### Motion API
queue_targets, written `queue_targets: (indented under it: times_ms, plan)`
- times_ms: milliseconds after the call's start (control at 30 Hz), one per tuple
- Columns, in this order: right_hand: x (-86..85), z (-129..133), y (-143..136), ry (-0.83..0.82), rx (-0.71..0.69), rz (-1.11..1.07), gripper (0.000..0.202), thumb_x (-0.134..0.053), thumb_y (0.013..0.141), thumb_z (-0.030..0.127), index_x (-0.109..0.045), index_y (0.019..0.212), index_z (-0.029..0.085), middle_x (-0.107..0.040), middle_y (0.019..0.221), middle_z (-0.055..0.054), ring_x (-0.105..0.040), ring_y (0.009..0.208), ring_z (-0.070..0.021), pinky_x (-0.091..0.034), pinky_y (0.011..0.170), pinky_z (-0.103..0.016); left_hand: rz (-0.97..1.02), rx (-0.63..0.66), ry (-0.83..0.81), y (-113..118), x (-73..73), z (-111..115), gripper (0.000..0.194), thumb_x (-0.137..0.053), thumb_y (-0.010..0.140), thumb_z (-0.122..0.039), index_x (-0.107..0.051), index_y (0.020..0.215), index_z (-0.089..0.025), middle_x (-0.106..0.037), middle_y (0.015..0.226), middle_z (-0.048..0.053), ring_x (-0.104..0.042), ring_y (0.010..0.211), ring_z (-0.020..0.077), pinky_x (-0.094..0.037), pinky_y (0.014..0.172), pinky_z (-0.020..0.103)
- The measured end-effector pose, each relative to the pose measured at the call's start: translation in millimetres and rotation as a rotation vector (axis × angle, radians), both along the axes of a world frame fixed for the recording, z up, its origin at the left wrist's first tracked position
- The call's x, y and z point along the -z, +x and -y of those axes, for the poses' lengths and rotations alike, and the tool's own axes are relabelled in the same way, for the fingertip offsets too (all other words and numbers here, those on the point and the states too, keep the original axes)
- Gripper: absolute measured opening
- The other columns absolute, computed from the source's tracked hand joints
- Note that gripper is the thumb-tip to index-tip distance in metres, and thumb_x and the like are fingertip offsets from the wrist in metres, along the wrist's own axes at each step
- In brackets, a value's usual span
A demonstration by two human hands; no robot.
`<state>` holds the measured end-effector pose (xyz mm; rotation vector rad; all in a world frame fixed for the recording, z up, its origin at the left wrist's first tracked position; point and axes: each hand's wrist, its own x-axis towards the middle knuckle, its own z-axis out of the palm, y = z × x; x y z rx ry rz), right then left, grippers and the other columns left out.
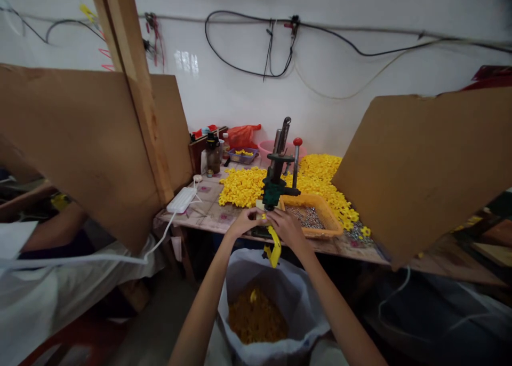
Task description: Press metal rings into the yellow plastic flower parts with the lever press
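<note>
Both hands meet at the foot of a dark green hand press (273, 187) with a red-knobbed lever. My left hand (245, 221) has its thumb and fingers pinched round a small yellow piece (263, 216) under the press. From the right, my right hand (285, 224) reaches to the same spot with fingers bent together; what it holds is too small to make out. Just below the hands a yellow chute (274, 248) slopes down over a white sack (236, 302) with many small pieces in it.
Yellow pieces (244, 187) are heaped behind and beside the press. An orange basket (334, 230) of small metal parts stands right of it. Cardboard panels (92, 152) flank the table. A power strip (182, 200) lies at the left edge. Another person's arm (60, 227) shows far left.
</note>
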<state>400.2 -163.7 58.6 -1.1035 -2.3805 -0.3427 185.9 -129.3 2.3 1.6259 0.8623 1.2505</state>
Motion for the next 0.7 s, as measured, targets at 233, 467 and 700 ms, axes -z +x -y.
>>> queue_targets:
  times_ms: [233,467,700]
  plan:
    - [-7.8,9.2,11.7,0.071,-0.13,0.097,0.029,-0.055,0.111,0.024,-0.081,0.123,0.022,-0.082,0.113,-0.011,-0.075,0.103,-0.0262,-0.056,0.092,-0.039,0.016,0.037,-0.039,0.7,-2.1,-1.2,0.048,-0.098,0.068,-0.052,-0.083,0.098,-0.017,-0.077,0.092,0.005,-0.067,0.086,0.0203,-0.053,0.084,0.031]
    - [-2.6,18.7,18.6,-0.026,-0.1,0.113,0.041,-0.049,0.112,0.03,-0.077,0.14,0.021,-0.08,0.111,-0.015,-0.068,0.11,-0.0319,-0.051,0.1,-0.048,0.003,0.022,-0.025,-0.1,-3.8,2.0,0.053,-0.094,0.071,-0.061,-0.079,0.097,-0.017,-0.075,0.093,0.005,-0.065,0.086,0.0197,-0.051,0.083,0.03]
    - [-94.6,60.9,12.4,-0.066,-0.256,-0.749,0.048,-0.046,0.113,0.056,-0.066,0.151,0.034,-0.071,0.118,-0.009,-0.069,0.114,-0.0273,-0.057,0.1,-0.046,-0.037,-0.011,0.003,-4.5,-0.7,0.6,0.048,-0.091,0.076,-0.057,-0.078,0.099,-0.017,-0.067,0.083,0.001,-0.056,0.075,0.0152,-0.045,0.071,0.027]
